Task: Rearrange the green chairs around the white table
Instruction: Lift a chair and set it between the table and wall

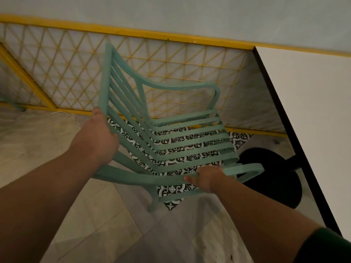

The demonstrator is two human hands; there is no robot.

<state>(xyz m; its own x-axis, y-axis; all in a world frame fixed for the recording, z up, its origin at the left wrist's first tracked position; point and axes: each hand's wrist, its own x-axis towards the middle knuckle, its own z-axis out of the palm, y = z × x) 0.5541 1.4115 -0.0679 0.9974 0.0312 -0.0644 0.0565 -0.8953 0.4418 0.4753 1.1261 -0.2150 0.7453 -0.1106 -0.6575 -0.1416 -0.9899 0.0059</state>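
Pale stone floor [95, 215] is filling the lower part of the head view, with a patch of black-and-white patterned tiles showing under the seat. A yellow lattice panel [57, 69] is running along the wall behind. The white surface [313, 111], edged in black, is taking up the right side, and its round black base [275, 179] is sitting on the floor beneath it. The green chair [136, 178] is standing just left of the surface, in front of the lattice, its slatted seat facing the surface. The left hand [103, 135] is gripping the end of the backrest's top rail, fingers wrapped behind it. The right hand [207, 177] is curling round the near armrest, thumb lying along it.
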